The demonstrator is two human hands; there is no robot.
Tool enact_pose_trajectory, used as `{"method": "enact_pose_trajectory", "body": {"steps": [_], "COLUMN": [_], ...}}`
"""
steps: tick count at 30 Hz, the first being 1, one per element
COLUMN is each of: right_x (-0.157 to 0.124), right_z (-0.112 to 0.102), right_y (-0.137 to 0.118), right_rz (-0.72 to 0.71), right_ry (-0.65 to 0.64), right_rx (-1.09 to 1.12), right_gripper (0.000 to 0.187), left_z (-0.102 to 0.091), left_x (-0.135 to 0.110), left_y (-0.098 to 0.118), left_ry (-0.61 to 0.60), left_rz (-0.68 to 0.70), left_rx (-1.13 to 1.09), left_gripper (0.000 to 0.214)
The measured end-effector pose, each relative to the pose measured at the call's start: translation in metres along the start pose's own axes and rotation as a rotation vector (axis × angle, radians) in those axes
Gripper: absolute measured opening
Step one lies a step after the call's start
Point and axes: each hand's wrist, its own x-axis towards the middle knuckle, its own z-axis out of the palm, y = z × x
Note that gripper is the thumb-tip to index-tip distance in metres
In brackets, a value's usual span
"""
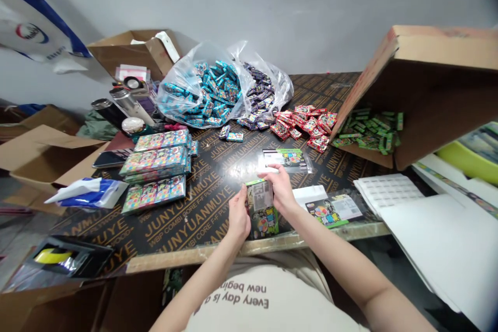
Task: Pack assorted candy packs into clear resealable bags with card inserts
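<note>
Black and green printing covers the packet, which is at the lower centre of the frame, by the front edge of the worktop. The left grip is closed on its left side, thumb uppermost; the right grip pinches it near the upper right corner. Holding both sides presumably keeps the thin packet steady and leaves its printed face uncovered.

Two more packets lie flat, one just beyond the hands and one to their right, probably so either is within easy reach. At upper centre, clear bags contain blue packs and purple packs, likely to stop them scattering. Red packs lie loose beside them. At upper right, a carton stands tilted, its opening perhaps turned for easy access to the green packs. Bundles are stacked at left, seemingly to save room.
</note>
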Motion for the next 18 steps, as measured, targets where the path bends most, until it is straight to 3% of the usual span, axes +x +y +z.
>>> {"method": "enact_pose_trajectory", "body": {"steps": [6,10,12,15,18], "right_x": [-0.003,0.003,0.005,0.005,0.002], "right_z": [-0.01,-0.02,-0.027,-0.035,-0.038], "right_y": [-0.014,-0.016,-0.015,-0.016,-0.02], "right_rz": [0.201,0.296,0.189,-0.079,-0.183], "right_ry": [-0.153,-0.211,-0.252,-0.301,-0.308], "right_rx": [0.183,0.093,-0.013,-0.18,-0.261], "right_gripper": [0.04,0.036,0.023,0.015,0.016], "left_z": [0.002,0.004,0.004,0.005,0.007], "left_x": [0.015,0.021,0.02,0.019,0.023], "left_y": [0.029,0.051,0.061,0.071,0.078], "left_ry": [-0.009,-0.036,-0.074,-0.175,-0.225], "left_rz": [-0.129,-0.05,0.084,0.252,0.202], "left_rx": [0.114,0.207,0.35,0.65,0.721], "left_gripper": [0.026,0.012,0.01,0.01,0.017]}}
